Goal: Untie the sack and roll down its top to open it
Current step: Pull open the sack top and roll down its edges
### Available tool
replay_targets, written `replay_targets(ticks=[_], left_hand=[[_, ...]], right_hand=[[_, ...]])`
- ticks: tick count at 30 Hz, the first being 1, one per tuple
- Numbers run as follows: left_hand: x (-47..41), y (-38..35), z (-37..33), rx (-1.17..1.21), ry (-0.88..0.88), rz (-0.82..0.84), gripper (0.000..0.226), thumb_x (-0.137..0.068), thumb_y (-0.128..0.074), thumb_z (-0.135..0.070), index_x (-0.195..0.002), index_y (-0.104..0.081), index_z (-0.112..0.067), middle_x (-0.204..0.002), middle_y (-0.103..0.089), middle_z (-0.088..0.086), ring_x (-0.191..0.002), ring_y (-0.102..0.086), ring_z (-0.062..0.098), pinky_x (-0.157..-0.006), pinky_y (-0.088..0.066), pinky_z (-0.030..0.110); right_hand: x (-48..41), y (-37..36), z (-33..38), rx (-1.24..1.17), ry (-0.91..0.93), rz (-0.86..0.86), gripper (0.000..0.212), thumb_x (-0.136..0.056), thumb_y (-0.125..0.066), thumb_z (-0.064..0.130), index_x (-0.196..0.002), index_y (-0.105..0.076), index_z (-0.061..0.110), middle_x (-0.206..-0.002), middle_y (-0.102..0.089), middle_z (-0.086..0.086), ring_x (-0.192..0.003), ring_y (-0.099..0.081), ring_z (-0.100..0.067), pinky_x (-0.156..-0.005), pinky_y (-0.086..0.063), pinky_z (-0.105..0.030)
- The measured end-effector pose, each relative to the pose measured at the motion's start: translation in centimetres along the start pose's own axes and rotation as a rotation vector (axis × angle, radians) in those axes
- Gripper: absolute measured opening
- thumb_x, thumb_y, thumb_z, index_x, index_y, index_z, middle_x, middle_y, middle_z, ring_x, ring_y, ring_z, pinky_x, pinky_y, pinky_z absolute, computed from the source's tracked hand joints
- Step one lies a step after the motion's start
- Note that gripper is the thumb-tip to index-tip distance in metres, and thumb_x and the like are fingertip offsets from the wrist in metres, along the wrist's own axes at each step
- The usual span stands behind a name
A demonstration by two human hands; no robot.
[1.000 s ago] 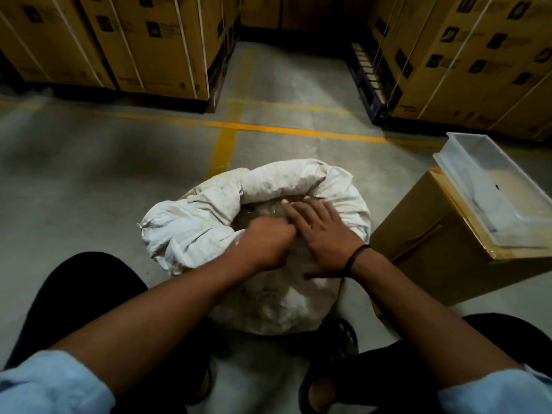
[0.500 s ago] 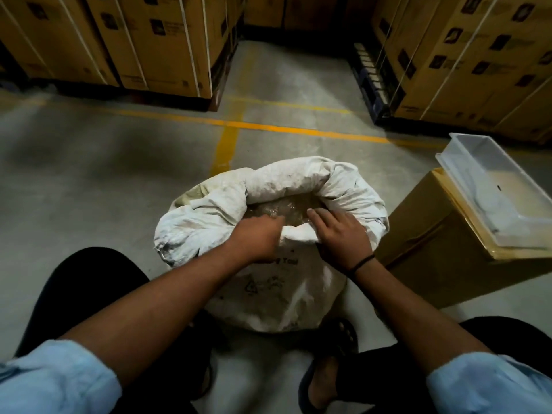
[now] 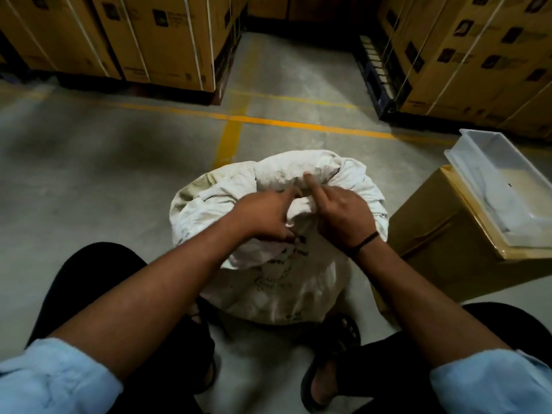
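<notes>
A dirty white sack (image 3: 274, 279) with dark print stands on the concrete floor between my knees. Its top is rolled into a thick cuff (image 3: 209, 192) around the mouth. My left hand (image 3: 265, 216) and my right hand (image 3: 343, 216) both grip the near fold of the cuff, close together, each with the index finger stretched forward. The folds and my hands hide the opening and the contents. A black band sits on my right wrist.
A cardboard box (image 3: 442, 243) stands just right of the sack, with a clear plastic tub (image 3: 507, 201) on it. Stacked, strapped cartons (image 3: 155, 40) on pallets line the back left and back right (image 3: 478, 61). Yellow lines (image 3: 268, 122) mark the floor.
Both hands rose from the near rim and pulled a fold of the cuff up and inward. The brownish contents seen before are covered now.
</notes>
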State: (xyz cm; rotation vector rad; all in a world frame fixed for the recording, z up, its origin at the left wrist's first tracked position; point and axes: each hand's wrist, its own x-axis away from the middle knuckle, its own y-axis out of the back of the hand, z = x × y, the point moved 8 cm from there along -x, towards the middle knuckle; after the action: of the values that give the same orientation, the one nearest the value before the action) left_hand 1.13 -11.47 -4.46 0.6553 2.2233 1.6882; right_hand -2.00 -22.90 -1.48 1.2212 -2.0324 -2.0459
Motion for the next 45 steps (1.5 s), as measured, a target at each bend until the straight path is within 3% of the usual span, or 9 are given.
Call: replay_targets(ticks=[10, 17, 20, 26, 29, 35, 38, 42, 45], left_hand=[[0.7, -1.2, -4.4, -0.343, -0.227, -0.092, 0.055, -0.078, -0.077, -0.038, -0.128, -0.061, -0.022, -0.113, -0.071, 0.005, -0.102, -0.067, 0.027, -0.082, -0.052, 0.038], [-0.3, -4.1, -1.9, 0.169, -0.135, 0.322, 0.067, -0.073, -0.072, -0.056, -0.124, -0.051, -0.018, -0.121, -0.061, 0.009, -0.106, -0.061, 0.027, -0.093, -0.049, 0.038], [-0.1, -3.5, -0.5, 0.242, -0.096, 0.36, 0.056, -0.083, -0.079, -0.03, -0.13, -0.053, -0.016, -0.112, -0.062, 0.0, -0.101, -0.06, 0.021, -0.081, -0.042, 0.025], [1.0, -4.5, -1.9, -0.26, -0.254, -0.051, 0.054, -0.076, -0.074, -0.027, -0.126, -0.057, -0.015, -0.117, -0.066, 0.011, -0.104, -0.063, 0.033, -0.085, -0.048, 0.04], [2.0, -5.9, -4.6, -0.308, -0.361, -0.17, 0.06, -0.072, -0.072, -0.022, -0.127, -0.054, -0.011, -0.116, -0.058, 0.012, -0.104, -0.056, 0.032, -0.084, -0.045, 0.041], [0.2, -7.1, -0.3, -0.087, -0.051, 0.3, 0.104, -0.069, -0.079, -0.053, -0.151, -0.022, -0.026, -0.146, -0.049, 0.01, -0.132, -0.041, 0.035, -0.107, -0.034, 0.041], [0.6, -7.5, 1.3, -0.211, -0.021, 0.417, 0.08, -0.077, -0.073, -0.058, -0.144, -0.042, -0.029, -0.136, -0.062, 0.004, -0.127, -0.055, 0.031, -0.103, -0.043, 0.039], [1.4, -8.3, 0.1, -0.323, -0.096, 0.382, 0.044, -0.094, -0.058, -0.039, -0.133, -0.053, -0.019, -0.128, -0.066, 0.007, -0.114, -0.065, 0.029, -0.088, -0.051, 0.039], [2.2, -7.8, -2.6, -0.413, -0.174, 0.19, 0.039, -0.099, -0.046, -0.026, -0.135, -0.044, -0.011, -0.131, -0.06, 0.014, -0.119, -0.058, 0.035, -0.093, -0.045, 0.043]], right_hand=[[2.3, -5.4, -0.8, -0.594, -0.309, 0.772, 0.078, -0.063, -0.083, 0.037, -0.133, -0.053, 0.018, -0.124, -0.065, -0.005, -0.112, -0.061, -0.023, -0.098, -0.048, -0.04], [3.4, -5.2, 0.4, -0.022, -0.288, 0.518, 0.05, -0.067, -0.073, 0.026, -0.114, -0.059, 0.014, -0.099, -0.065, -0.012, -0.081, -0.066, -0.037, -0.066, -0.05, -0.042], [3.3, -4.5, 2.8, 0.157, -0.197, 0.321, 0.036, -0.069, -0.065, 0.02, -0.103, -0.058, 0.012, -0.087, -0.058, -0.01, -0.066, -0.058, -0.034, -0.058, -0.041, -0.039], [3.9, -6.1, 1.3, -0.542, -0.361, 0.665, 0.067, -0.069, -0.081, 0.044, -0.126, -0.057, 0.018, -0.121, -0.066, -0.007, -0.107, -0.063, -0.027, -0.083, -0.048, -0.033], [5.8, -7.1, 0.5, -0.448, -0.371, 0.868, 0.065, -0.07, -0.084, 0.045, -0.121, -0.06, 0.014, -0.115, -0.07, -0.01, -0.104, -0.065, -0.028, -0.075, -0.041, -0.024], [5.6, -7.1, 2.6, 0.066, -0.238, 0.589, 0.041, -0.072, -0.076, 0.033, -0.105, -0.069, 0.01, -0.079, -0.071, -0.012, -0.07, -0.07, -0.032, -0.061, -0.05, -0.035], [5.5, -6.9, 4.3, 0.11, -0.129, 0.423, 0.032, -0.056, -0.082, 0.022, -0.08, -0.064, 0.01, -0.061, -0.065, -0.01, -0.05, -0.063, -0.029, -0.056, -0.045, -0.032], [6.9, -9.5, 3.6, -0.182, -0.202, 0.765, 0.071, -0.076, -0.073, 0.046, -0.133, -0.049, 0.013, -0.124, -0.063, -0.013, -0.115, -0.059, -0.032, -0.094, -0.042, -0.043], [7.6, -10.2, 2.8, -0.578, -0.452, 0.878, 0.084, -0.074, -0.081, 0.046, -0.141, -0.043, 0.014, -0.136, -0.059, -0.01, -0.124, -0.056, -0.031, -0.1, -0.045, -0.039]])
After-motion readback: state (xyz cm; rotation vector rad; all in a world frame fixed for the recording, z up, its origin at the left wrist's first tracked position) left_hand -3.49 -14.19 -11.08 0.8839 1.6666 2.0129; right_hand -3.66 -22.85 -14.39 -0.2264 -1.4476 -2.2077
